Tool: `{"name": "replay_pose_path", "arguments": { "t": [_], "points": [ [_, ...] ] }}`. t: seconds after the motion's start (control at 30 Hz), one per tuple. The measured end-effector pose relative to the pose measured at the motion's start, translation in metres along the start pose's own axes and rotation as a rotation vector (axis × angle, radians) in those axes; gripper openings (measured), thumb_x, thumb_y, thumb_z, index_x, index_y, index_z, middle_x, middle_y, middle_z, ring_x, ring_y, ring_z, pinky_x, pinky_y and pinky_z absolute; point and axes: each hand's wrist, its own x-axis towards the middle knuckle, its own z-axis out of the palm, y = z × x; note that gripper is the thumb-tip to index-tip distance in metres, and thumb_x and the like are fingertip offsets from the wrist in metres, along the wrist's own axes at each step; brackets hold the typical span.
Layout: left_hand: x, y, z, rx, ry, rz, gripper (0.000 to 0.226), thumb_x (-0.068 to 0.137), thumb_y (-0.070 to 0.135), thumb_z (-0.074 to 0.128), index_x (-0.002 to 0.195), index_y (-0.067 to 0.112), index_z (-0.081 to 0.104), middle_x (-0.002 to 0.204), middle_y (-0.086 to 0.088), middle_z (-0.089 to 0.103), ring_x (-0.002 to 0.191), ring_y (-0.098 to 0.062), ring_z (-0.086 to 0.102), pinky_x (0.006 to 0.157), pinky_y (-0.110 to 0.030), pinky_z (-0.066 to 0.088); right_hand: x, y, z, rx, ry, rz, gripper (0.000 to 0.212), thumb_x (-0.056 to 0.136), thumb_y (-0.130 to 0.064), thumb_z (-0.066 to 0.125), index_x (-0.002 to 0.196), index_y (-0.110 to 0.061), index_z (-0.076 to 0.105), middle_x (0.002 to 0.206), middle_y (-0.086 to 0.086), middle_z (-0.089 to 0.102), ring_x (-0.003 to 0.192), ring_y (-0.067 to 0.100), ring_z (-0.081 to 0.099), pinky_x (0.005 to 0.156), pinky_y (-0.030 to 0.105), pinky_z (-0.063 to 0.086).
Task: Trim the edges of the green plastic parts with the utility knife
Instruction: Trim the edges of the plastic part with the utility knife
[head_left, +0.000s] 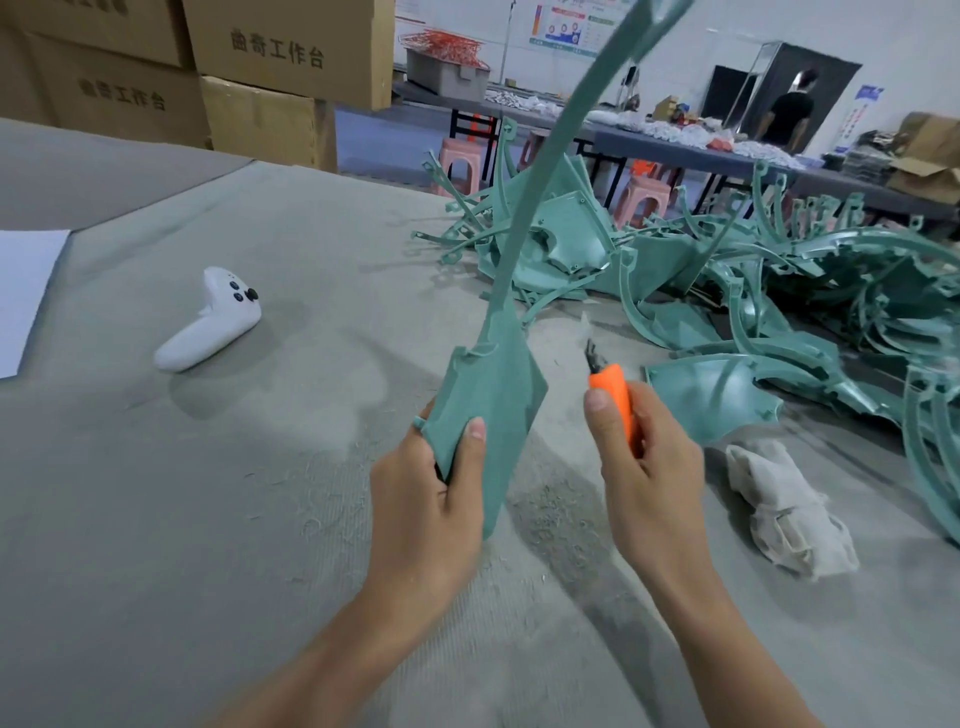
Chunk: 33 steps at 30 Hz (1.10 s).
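Observation:
My left hand (431, 499) grips the wide lower end of a long green plastic part (493, 395), which stands upright; its thin arm rises past the top of the frame. My right hand (644, 467) holds an orange utility knife (615, 400) with its dark blade pointing up. The blade is a short way to the right of the part and does not touch it. A large pile of green plastic parts (727, 280) lies on the table to the right.
The table has a grey felt cover (208, 493) strewn with green shavings. A white controller (213, 322) lies at the left, a crumpled cloth (789, 509) at the right. Cardboard boxes (260, 67) stand behind. A person stands far back.

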Motion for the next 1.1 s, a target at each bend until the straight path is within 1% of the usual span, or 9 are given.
{"name": "replay_pose_path", "arguments": {
  "t": [0.17, 0.27, 0.53, 0.67, 0.73, 0.8, 0.9, 1.0, 1.1],
  "points": [
    [0.0, 0.001, 0.0, -0.019, -0.034, 0.025, 0.027, 0.088, 0.03, 0.052, 0.063, 0.033, 0.043, 0.064, 0.0, 0.054, 0.059, -0.01, 0.052, 0.045, -0.011, 0.034, -0.008, -0.015, 0.004, 0.216, -0.081, -0.049, 0.037, 0.093, -0.061, 0.048, 0.074, -0.03, 0.05, 0.06, -0.007, 0.034, 0.052, 0.007, 0.031, 0.047, 0.037, 0.032],
    [0.001, 0.001, -0.001, 0.017, -0.075, 0.106, 0.03, 0.09, 0.026, 0.053, 0.066, 0.041, 0.041, 0.07, 0.022, 0.057, 0.054, -0.001, 0.052, 0.044, -0.005, 0.032, -0.009, -0.02, 0.003, 0.352, -0.128, -0.001, 0.04, 0.087, -0.062, 0.055, 0.082, -0.023, 0.058, 0.06, -0.003, 0.037, 0.052, 0.018, 0.033, 0.048, 0.037, 0.028],
    [-0.002, 0.0, 0.0, 0.035, -0.141, 0.177, 0.026, 0.092, 0.023, 0.053, 0.072, 0.038, 0.047, 0.066, 0.026, 0.054, 0.051, 0.001, 0.049, 0.045, -0.002, 0.03, -0.006, -0.023, -0.004, 0.641, -0.11, 0.072, 0.012, 0.084, -0.027, 0.069, 0.094, -0.02, 0.07, 0.054, 0.009, 0.031, 0.041, 0.015, 0.03, 0.04, 0.024, 0.03],
    [-0.004, 0.0, 0.001, 0.03, -0.204, 0.194, 0.008, 0.094, 0.023, 0.051, 0.102, 0.022, 0.05, 0.061, 0.022, 0.05, 0.047, -0.001, 0.045, 0.044, -0.004, 0.028, -0.007, -0.024, -0.005, 0.651, -0.08, 0.05, 0.016, 0.084, -0.022, 0.07, 0.099, -0.024, 0.074, 0.052, 0.004, 0.033, 0.04, 0.015, 0.032, 0.04, 0.025, 0.031],
    [-0.005, 0.0, 0.001, 0.032, -0.214, 0.186, 0.003, 0.094, 0.022, 0.052, 0.097, 0.023, 0.052, 0.06, 0.022, 0.05, 0.047, -0.001, 0.045, 0.043, -0.004, 0.028, -0.007, -0.023, -0.005, 0.63, -0.089, 0.04, 0.016, 0.084, -0.02, 0.07, 0.098, -0.025, 0.075, 0.051, 0.002, 0.035, 0.041, 0.016, 0.032, 0.042, 0.026, 0.031],
    [-0.005, 0.001, 0.001, 0.024, -0.2, 0.183, 0.022, 0.093, 0.021, 0.053, 0.075, 0.033, 0.053, 0.059, 0.021, 0.049, 0.045, 0.0, 0.045, 0.042, -0.004, 0.027, -0.008, -0.023, -0.002, 0.579, -0.099, 0.025, 0.02, 0.083, -0.019, 0.07, 0.101, -0.026, 0.076, 0.051, 0.005, 0.034, 0.043, 0.024, 0.029, 0.044, 0.032, 0.029],
    [-0.003, 0.003, -0.001, 0.046, -0.178, 0.169, 0.039, 0.091, 0.018, 0.054, 0.066, 0.046, 0.042, 0.058, 0.024, 0.05, 0.044, 0.005, 0.045, 0.041, -0.002, 0.027, -0.013, -0.024, 0.001, 0.514, -0.105, -0.027, 0.025, 0.084, -0.016, 0.07, 0.106, -0.028, 0.075, 0.052, 0.004, 0.034, 0.046, 0.031, 0.029, 0.046, 0.035, 0.028],
    [-0.002, 0.003, -0.002, 0.07, -0.151, 0.129, 0.042, 0.091, 0.017, 0.056, 0.061, 0.041, 0.037, 0.062, 0.026, 0.054, 0.046, 0.004, 0.047, 0.042, -0.003, 0.028, -0.015, -0.026, -0.001, 0.403, -0.068, -0.136, 0.016, 0.084, -0.014, 0.07, 0.093, -0.026, 0.075, 0.049, -0.016, 0.038, 0.044, 0.011, 0.03, 0.046, 0.022, 0.03],
    [-0.002, -0.001, -0.002, 0.099, -0.144, 0.094, 0.049, 0.091, 0.007, 0.061, 0.059, 0.035, 0.037, 0.063, 0.025, 0.054, 0.045, 0.002, 0.048, 0.04, -0.005, 0.029, -0.009, -0.022, -0.003, 0.362, -0.002, -0.118, 0.009, 0.086, -0.029, 0.073, 0.094, -0.029, 0.071, 0.05, -0.012, 0.04, 0.045, 0.005, 0.034, 0.046, 0.021, 0.032]
  ]
}}
